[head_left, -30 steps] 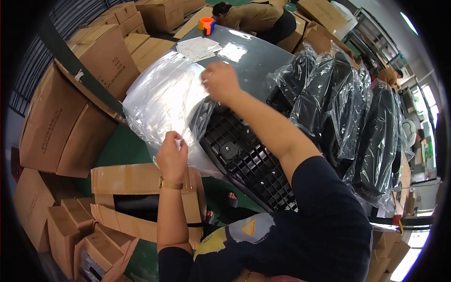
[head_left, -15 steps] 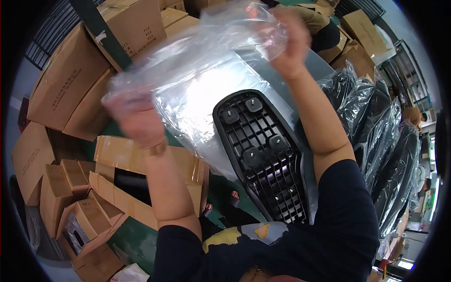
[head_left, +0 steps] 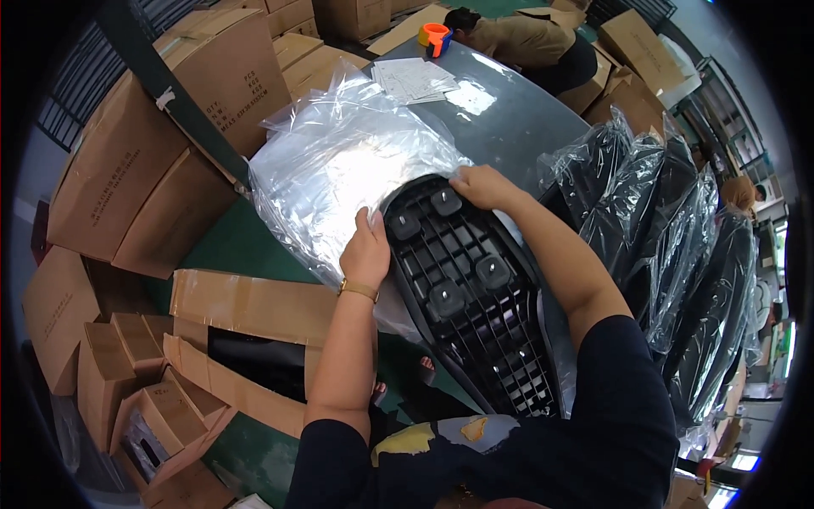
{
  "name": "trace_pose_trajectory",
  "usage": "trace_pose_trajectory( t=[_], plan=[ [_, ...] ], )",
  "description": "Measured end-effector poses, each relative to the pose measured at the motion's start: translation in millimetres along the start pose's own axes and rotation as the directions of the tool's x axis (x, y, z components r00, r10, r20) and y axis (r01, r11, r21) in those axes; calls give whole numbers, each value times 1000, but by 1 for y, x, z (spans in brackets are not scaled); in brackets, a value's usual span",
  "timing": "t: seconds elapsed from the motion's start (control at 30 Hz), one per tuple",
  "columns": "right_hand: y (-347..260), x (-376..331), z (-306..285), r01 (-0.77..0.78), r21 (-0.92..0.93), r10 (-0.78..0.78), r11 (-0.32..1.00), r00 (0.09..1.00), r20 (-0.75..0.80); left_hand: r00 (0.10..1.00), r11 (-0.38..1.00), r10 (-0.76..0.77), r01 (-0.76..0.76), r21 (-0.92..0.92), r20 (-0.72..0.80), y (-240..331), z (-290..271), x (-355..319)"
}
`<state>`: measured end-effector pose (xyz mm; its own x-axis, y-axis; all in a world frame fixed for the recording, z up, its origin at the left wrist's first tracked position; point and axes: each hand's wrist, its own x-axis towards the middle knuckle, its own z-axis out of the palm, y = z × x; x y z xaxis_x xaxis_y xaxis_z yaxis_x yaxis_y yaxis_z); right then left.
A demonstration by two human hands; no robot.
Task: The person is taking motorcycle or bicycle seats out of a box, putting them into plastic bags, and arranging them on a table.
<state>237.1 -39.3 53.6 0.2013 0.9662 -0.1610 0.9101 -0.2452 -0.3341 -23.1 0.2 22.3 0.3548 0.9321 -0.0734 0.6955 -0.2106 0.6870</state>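
The black ribbed plastic seat base (head_left: 471,288) lies underside up in the middle of the frame, its gridded ribs and four square rubber pads showing, resting on the grey tabletop (head_left: 517,119) and reaching back toward the person's body at the lower edge. Its long axis runs from upper left to lower right of the frame; the rounded, wider end points to the upper left, into the mouth of the clear plastic bag (head_left: 339,170), and the narrower end points to the lower right. The left hand (head_left: 366,248) is closed on the bag's edge at the left rim of the seat base, fingers curled over film and rim together. The right hand (head_left: 483,187) lies over the top end of the seat base with fingers bent, gripping its rim where the bag begins. The thin film looks likely to catch on a rib or a pad and tear, or to bunch up at one side if the two hands pull unevenly. The seat base, overhanging the tabletop's near edge, could tip or slide off toward the open cardboard boxes (head_left: 237,339) at the lower left.
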Motion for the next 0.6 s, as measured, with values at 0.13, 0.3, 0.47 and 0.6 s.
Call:
trace_pose_trajectory(
  t=[0.13,0.3,0.47,0.6],
  plan=[
    [15,34,-31,-228,-33,216,973,952,-218,993,994,73,-65,-85,94,19,-11,24],
    [68,8,-14,-368,36,361,929,881,-308,988,973,142,-130,-193,52,55,9,9],
    [8,-101,11,-212,475,412,854,833,-369,858,833,429,-497,-243,-283,14,13,-36],
    [-25,-203,50,-130,510,397,850,794,-459,841,806,519,-540,-242,-151,9,-3,-101]
  ],
)
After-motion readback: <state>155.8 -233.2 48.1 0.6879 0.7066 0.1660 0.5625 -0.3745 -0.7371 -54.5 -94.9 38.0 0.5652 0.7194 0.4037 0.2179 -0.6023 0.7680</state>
